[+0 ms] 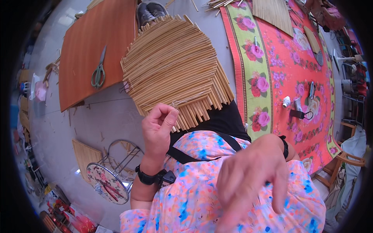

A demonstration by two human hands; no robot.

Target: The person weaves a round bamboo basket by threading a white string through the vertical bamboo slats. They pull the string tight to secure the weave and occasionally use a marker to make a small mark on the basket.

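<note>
A rounded panel of straw-coloured stalks, laid side by side in layers, rests on my lap with a ragged, stepped rim. At its near edge my left hand is closed in a pinch on a thin pale thread, which lies over the stalk ends. A small clip grips the panel's left rim. My right hand is raised in front of my flowered top, apart from the panel and close to the camera. Its fingers are smeared by motion, and whatever they may hold does not show.
Green-handled scissors lie on a reddish-brown board at left. To the right, a flowered red cloth carries a thread spool, a black clip and another stalk panel. A round-topped folding stool lies on the floor.
</note>
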